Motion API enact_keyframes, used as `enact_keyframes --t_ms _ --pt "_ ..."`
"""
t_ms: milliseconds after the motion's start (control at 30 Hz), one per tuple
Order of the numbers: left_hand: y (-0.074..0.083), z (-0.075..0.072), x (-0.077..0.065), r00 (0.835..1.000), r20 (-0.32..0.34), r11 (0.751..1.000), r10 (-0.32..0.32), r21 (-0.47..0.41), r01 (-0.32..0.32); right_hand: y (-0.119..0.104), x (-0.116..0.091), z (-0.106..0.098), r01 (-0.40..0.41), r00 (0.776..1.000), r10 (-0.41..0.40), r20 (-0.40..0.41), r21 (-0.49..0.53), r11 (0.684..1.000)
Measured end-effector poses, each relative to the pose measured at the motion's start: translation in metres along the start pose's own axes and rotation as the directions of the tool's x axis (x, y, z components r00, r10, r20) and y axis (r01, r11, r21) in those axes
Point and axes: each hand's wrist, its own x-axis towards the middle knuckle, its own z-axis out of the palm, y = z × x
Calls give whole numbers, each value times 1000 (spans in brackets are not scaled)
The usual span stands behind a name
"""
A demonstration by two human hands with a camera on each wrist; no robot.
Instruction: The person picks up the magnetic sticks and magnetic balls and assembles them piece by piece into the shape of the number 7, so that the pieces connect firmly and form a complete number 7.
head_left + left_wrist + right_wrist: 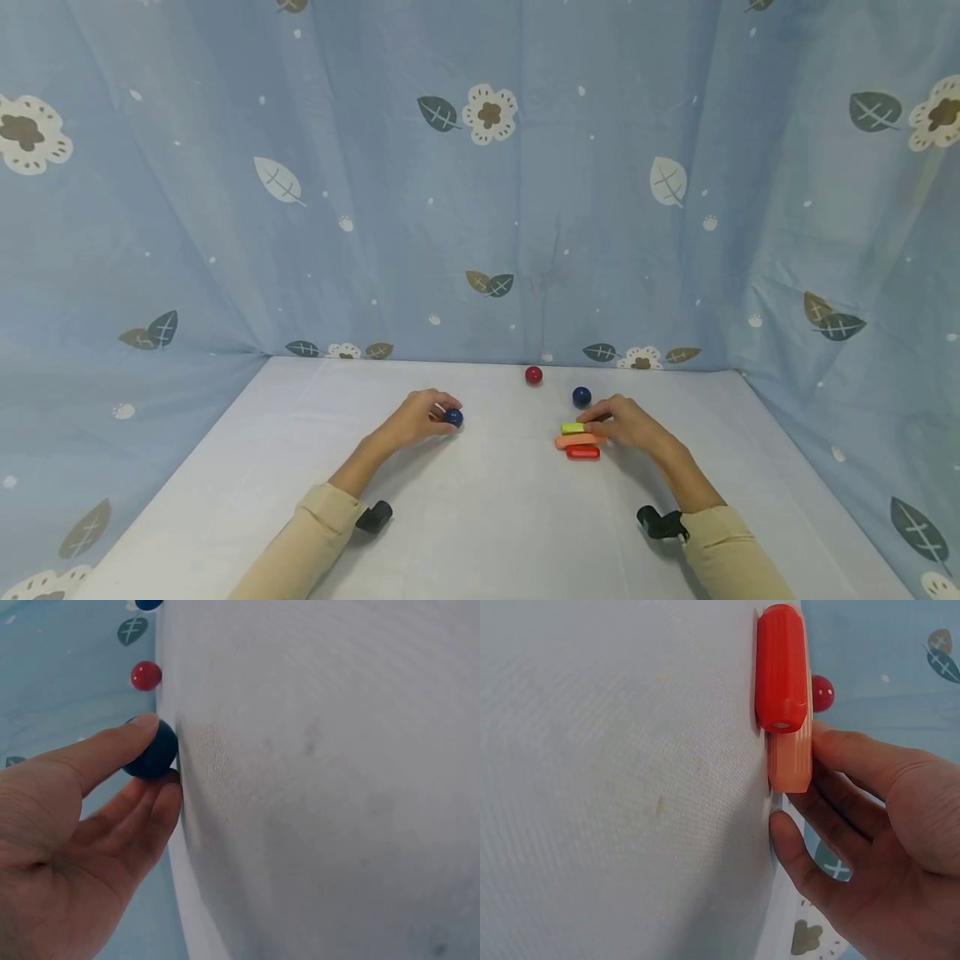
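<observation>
Yellow-green stubby rod [572, 428], prob. plastic, lies just beyond a ribbed orange rod [573, 442], long axis running L–R, and the R hand [628, 423] has its right end pinched, thumb on the near side; exact contact's hidden behind the orange rod in the R wrist view. Glossy red rod [583, 452] lies nearest the camera. R hand's clearly the closer one, to the rod's right. L hand [420, 417], well apart, pinches a glossy dark-blue ball [453, 418] betw. thumb & fingers. Second dark-blue ball [581, 397] sits just past the R hand, shiny red ball [533, 375] farther back.
</observation>
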Motion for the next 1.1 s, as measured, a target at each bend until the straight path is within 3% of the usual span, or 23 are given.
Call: enact_keyframes --t_ms 600,933,1100 --pt "0 0 -5 1000 -26 1000 -9 22 10 -3 -1 -1 19 1000 -19 2 1 1000" --pt "3 -3 -7 997 -78 997 -22 77 29 -2 -2 1 2 1000 -2 -1 2 1000" --pt "3 -3 -6 997 -72 994 13 106 -5 -1 -1 0 -2 1000 2 -6 3 1000"
